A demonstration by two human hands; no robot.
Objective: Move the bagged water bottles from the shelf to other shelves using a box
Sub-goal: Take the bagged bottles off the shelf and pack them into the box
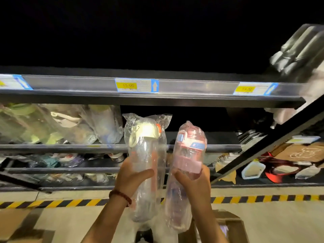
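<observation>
My left hand (133, 176) grips a clear bagged bottle with a cream lid (145, 151), held upright in front of the shelving. My right hand (191, 181) grips a pink bagged bottle with a blue-trimmed lid (188, 151) beside it, tilted slightly right. Both bottles are lifted clear of the shelves. More bagged bottles (57, 125) lie piled on the middle shelf (70, 147) at the left. A cardboard box (228, 225) shows partly at the bottom right, below my right arm.
The upper shelf edge (192, 88) carries yellow price labels; steel bottles (298, 50) stand at the top right. Lower shelves hold mixed bagged goods, and red and white containers (280, 171) sit at the right. Yellow-black tape (52, 203) lines the floor. Cardboard (15, 225) lies at the bottom left.
</observation>
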